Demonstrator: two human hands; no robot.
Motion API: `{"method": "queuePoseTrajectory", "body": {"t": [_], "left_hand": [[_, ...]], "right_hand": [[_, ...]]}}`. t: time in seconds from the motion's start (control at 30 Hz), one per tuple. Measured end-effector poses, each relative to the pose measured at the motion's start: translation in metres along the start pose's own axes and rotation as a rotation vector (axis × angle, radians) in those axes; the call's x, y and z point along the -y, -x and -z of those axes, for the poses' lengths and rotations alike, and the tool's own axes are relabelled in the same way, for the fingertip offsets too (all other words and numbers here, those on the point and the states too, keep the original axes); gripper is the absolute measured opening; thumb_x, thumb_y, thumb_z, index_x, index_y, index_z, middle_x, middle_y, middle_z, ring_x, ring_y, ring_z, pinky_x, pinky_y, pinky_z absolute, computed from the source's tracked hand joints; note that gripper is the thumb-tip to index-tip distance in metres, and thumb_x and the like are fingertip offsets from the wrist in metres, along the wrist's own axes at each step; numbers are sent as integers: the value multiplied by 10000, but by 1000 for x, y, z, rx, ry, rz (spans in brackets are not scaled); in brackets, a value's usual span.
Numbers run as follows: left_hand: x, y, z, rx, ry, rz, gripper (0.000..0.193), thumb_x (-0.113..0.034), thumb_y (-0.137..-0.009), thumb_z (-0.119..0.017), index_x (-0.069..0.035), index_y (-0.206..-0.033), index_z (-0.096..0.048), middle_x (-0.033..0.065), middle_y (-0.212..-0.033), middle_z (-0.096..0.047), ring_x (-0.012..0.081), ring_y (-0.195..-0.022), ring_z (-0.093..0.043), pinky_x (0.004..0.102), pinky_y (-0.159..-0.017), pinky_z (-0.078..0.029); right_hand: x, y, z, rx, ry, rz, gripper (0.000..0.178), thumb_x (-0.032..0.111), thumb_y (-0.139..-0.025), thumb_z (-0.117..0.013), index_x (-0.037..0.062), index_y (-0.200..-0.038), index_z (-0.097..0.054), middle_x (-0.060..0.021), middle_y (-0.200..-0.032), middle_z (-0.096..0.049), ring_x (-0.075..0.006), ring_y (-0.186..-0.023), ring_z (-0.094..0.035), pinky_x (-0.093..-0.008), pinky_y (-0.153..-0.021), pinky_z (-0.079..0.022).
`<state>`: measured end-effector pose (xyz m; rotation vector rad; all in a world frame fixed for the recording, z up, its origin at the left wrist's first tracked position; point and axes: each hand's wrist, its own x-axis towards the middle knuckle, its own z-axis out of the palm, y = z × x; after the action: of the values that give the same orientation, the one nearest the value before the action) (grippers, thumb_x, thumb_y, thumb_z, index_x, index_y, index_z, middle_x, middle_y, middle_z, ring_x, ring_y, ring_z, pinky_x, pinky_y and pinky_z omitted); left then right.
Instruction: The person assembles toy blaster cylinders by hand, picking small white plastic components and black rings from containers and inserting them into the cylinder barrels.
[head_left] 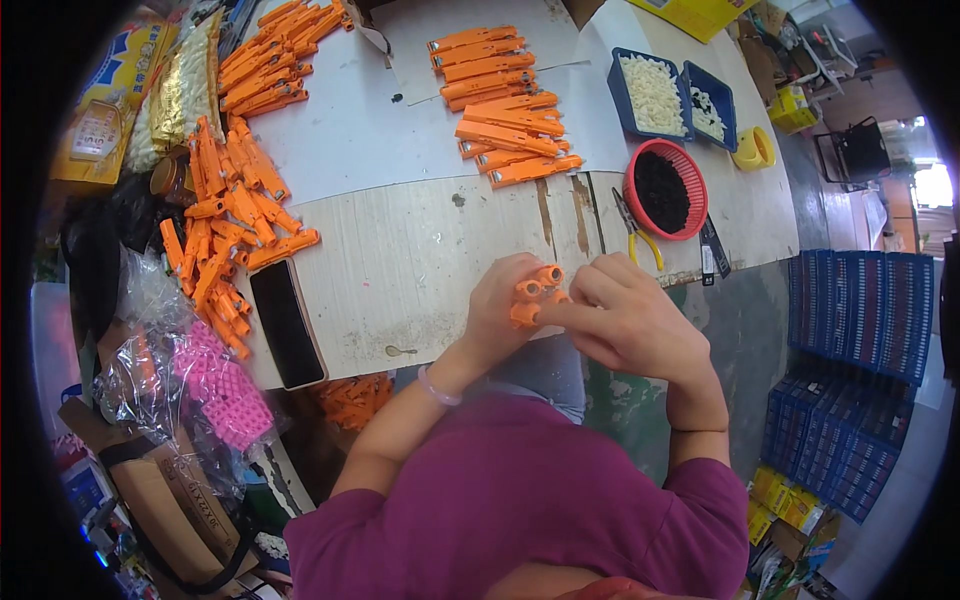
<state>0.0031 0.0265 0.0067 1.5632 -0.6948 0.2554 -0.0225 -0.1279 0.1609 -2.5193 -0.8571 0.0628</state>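
Note:
A small bundle of orange plastic tubes (pixel 530 290) is held in my left hand (pixel 492 305), above the table's front edge, with open round ends showing. My right hand (pixel 640 318) is closed, and its thumb and fingertips press against the ends of these tubes. Whatever may be pinched between those fingertips is hidden. Farther back, a stack of similar orange plastic parts (pixel 515 125) lies in rows on white paper. To the left is a loose heap of the same parts (pixel 240 205), with another pile (pixel 270 65) behind it.
Right of my hands are yellow-handled pliers (pixel 640 235), a red basket of black bits (pixel 665 190), blue trays of white pieces (pixel 652 95) and a black cutter (pixel 715 250). A phone (pixel 288 325) lies at the left edge. Blue crates (pixel 862 315) stand at far right.

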Motion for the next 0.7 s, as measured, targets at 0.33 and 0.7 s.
{"method": "queuePoseTrajectory", "body": {"t": [0.33,0.7], "left_hand": [[2,1,3,56,-2,-30,532,-19,-720,-754,-38,-1170,-472,137,-1034,-579,246,-899,-598,301,-753,-501],[2,2,4,71,2,-15,578,-54,-708,-780,-36,-1192,-465,141,-1058,-574,257,-933,-594,317,-793,-490]], "right_hand": [[-19,33,-1,-640,-480,-559,134,-4,-884,-505,2,-1012,-546,-75,-872,-572,-145,-727,-555,-264,-680,-442],[1,18,-37,-482,-309,-316,173,-36,-673,-680,38,-829,-670,-76,-822,-651,-235,-774,-634,-313,-675,-506]]}}
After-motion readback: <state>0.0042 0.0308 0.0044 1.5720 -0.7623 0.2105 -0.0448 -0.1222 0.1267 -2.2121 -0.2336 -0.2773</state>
